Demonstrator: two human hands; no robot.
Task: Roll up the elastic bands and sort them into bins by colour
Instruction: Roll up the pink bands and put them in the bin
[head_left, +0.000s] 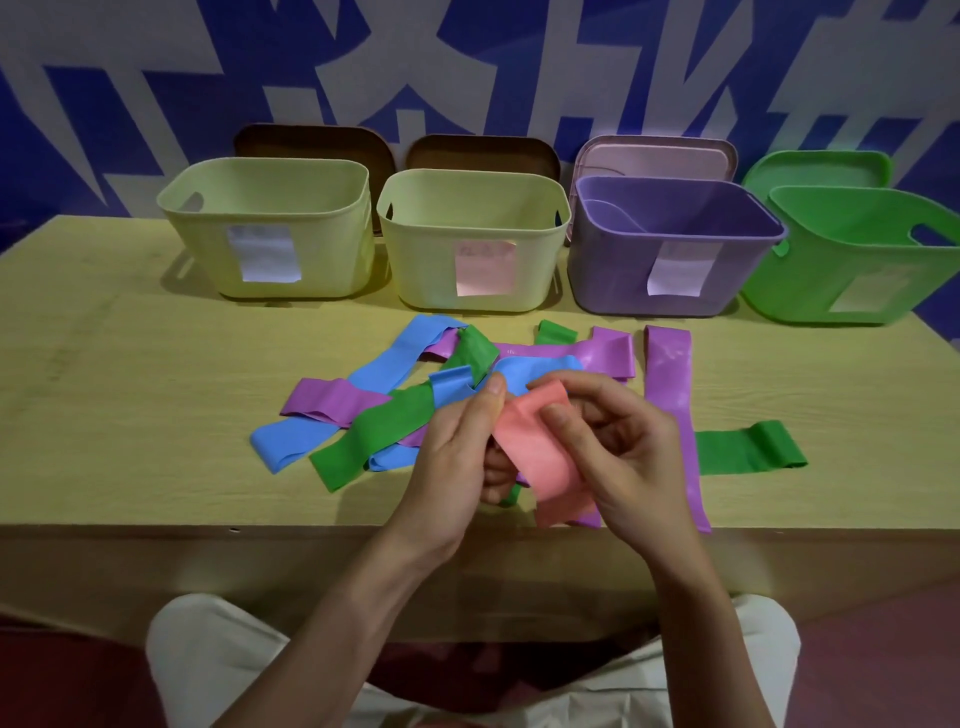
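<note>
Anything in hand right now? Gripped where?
Both hands hold the pink band: left hand and right hand pinch its upper end from either side.

Both hands hold a pink band (540, 457) above the table's (130, 415) near edge, the left hand (457, 457) pinching its left side and the right hand (618, 441) curled round its right. Blue, green and purple bands (374, 410) lie tangled behind, before four bins (467, 244).

Bin labels (265, 253) seemingly blank, unreadable.

wooden table (130, 364), blue-white patterned wall (467, 67)
</note>
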